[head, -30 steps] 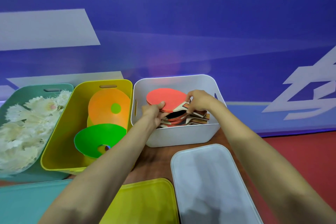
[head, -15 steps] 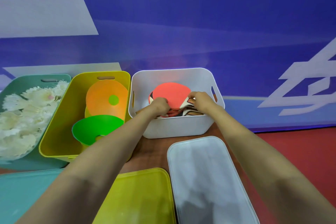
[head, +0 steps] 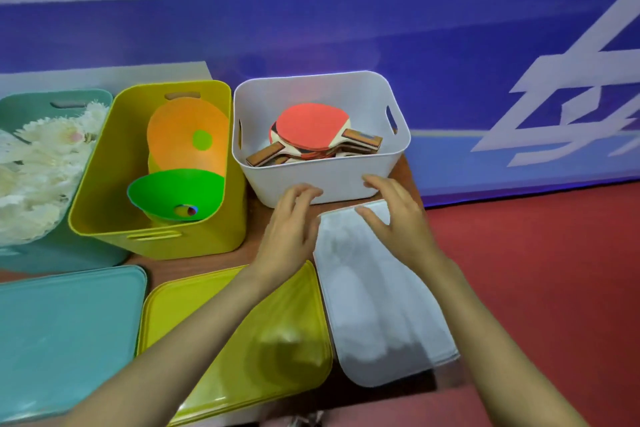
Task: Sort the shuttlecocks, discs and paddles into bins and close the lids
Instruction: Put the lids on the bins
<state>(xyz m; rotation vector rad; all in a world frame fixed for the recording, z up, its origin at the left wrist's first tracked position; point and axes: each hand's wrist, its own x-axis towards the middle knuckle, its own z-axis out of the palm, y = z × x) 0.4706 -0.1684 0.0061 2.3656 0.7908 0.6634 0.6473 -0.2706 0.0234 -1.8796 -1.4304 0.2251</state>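
— paddles (head: 311,130)?
— stacked in the white bin (head: 329,185), just beyond the left hand (head: 287,229) and right hand (head: 398,220); the lower ones are hidden under the red one.
— hands?
— both empty, fingers loosely spread. the right hovers over the far end of the white lid (head: 381,308); contact unclear.

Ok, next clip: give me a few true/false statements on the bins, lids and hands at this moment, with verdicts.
1. The paddles lie in the white bin. True.
2. The white lid is on its bin. False: it lies on the table in front of the bin.
3. The left hand holds a paddle. False: it holds nothing, nor does the right hand.
4. The yellow bin holds discs. True.
5. The shuttlecocks are in the yellow bin. False: they are in the teal bin.
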